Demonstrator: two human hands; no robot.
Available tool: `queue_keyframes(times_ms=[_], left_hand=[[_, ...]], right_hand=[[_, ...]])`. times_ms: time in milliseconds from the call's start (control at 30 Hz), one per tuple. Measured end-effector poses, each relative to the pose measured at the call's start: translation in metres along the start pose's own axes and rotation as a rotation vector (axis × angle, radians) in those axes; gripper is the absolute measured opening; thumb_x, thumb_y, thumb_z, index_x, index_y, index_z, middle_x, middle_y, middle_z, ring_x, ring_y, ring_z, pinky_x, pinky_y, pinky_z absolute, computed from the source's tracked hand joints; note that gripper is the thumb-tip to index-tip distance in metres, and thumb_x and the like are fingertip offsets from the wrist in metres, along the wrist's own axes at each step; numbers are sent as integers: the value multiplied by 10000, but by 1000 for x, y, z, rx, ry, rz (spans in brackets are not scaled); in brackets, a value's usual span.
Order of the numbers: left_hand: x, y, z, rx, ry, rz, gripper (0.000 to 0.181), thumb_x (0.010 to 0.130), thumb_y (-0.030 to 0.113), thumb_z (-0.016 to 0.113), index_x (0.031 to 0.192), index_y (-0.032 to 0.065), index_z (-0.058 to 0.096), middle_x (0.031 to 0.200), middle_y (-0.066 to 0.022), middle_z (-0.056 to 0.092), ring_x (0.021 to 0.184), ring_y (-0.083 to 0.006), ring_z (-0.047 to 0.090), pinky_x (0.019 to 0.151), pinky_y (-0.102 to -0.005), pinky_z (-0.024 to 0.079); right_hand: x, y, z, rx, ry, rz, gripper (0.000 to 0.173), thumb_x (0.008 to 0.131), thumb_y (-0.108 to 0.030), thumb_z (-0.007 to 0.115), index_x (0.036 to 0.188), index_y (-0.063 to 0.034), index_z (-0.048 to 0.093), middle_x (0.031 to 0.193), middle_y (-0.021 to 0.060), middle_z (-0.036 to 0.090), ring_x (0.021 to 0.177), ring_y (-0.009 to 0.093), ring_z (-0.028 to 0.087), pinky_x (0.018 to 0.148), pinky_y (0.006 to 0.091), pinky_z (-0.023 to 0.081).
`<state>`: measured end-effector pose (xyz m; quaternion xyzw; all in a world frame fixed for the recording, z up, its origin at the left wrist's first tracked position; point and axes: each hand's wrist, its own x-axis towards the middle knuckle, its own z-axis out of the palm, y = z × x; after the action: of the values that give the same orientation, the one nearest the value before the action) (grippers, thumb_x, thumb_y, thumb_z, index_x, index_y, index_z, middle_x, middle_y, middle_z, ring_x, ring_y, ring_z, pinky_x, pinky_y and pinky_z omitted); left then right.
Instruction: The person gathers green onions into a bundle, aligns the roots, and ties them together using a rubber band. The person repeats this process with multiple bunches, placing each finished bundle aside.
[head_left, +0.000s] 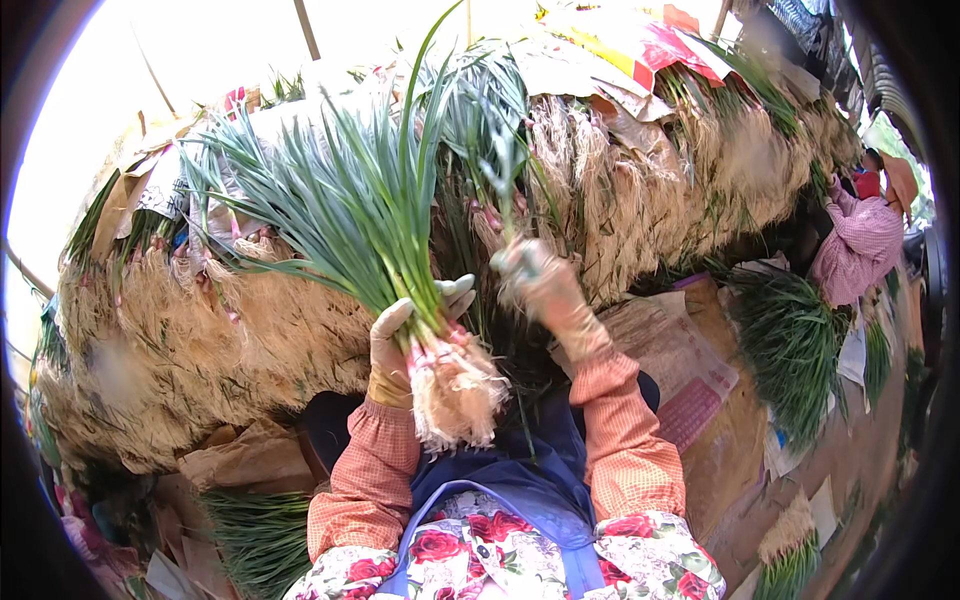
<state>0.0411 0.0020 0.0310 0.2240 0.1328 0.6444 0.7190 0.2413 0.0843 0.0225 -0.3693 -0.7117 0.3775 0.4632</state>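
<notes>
My left hand (397, 330), in a pale glove, is closed round a bunch of green spring onions (409, 281) just above the reddish bulbs. Its leaves fan up and to the left, and the pale roots (457, 390) hang over my lap. To the right, my right hand (529, 270), gloved and blurred, has its fingers drawn in around a slim, blurred stalk with roots. Behind both hands, more onions lie on a long heap with their roots (592, 172) facing me.
The root-fringed heap (247, 315) spans the view, partly under paper sacks (637, 60). Onion bundles lie at lower left (255, 532) and right (787, 337). A flattened printed sack (667, 360) is on the ground. Another person (859, 240) in a checked top works at far right.
</notes>
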Motion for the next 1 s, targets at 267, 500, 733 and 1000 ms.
queue_keyframes(times_ms=[267,500,733,1000], left_hand=[[4,-8,-3,-114,-63,-114,500,840,305,577,1154,-83,558,1129,-227,608,1011,-328,609,859,-460,541],[-1,-3,-10,-127,-76,-164,510,833,272,575,1175,-104,539,1115,-261,621,949,-357,637,792,-481,571],[-3,-1,-29,-70,5,-247,575,825,294,577,1222,-114,498,1009,-305,627,812,-409,668,742,-513,582],[2,-7,-46,-63,66,-302,451,845,225,573,1162,-94,537,1007,-261,642,860,-392,669,798,-500,570]], right_hand=[[-21,45,-6,10,194,229,144,985,-116,469,952,-75,603,645,12,606,456,87,493,399,224,389],[27,-42,33,5,-88,396,397,966,-300,499,1216,4,550,944,138,638,816,206,636,691,329,503],[39,-12,42,-286,-108,430,621,862,-459,601,1273,-1,519,1069,263,652,1002,392,636,851,431,501],[44,-29,55,-836,103,-9,199,833,-211,605,936,-55,538,615,108,589,525,311,615,463,415,467]])
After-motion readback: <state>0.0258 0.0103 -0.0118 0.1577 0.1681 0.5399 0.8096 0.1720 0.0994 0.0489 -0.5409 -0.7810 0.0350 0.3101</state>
